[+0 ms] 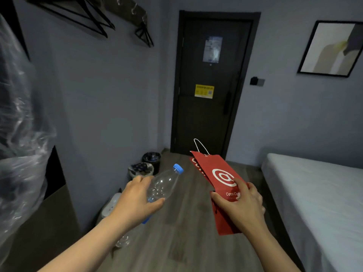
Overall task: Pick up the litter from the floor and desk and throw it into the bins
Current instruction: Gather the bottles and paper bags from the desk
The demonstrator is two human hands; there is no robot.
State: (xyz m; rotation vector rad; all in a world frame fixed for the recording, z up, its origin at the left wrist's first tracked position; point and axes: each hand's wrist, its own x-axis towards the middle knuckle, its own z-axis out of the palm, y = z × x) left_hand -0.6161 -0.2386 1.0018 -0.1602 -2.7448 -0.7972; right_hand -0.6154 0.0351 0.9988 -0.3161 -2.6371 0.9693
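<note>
The left hand (137,195) is wrapped round a clear bottle (165,183), its blue cap pointing ahead. The right hand (239,205) pinches a flattened red paper bag (216,169) near its lower end, likely so both go in one trip. Farther off on the left, the bins (132,173) stand against the wall beside the door (212,114), seemingly where this litter is headed.

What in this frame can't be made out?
All head view.
Contents of the two bins: too small and dark.
Identity of the white object by the wall: partly behind the left hand.
Lower part of the bottle: covered by that hand.
Lettering on the red bag: cut short by the right hand.
Text of the door notices: blurred.
</note>
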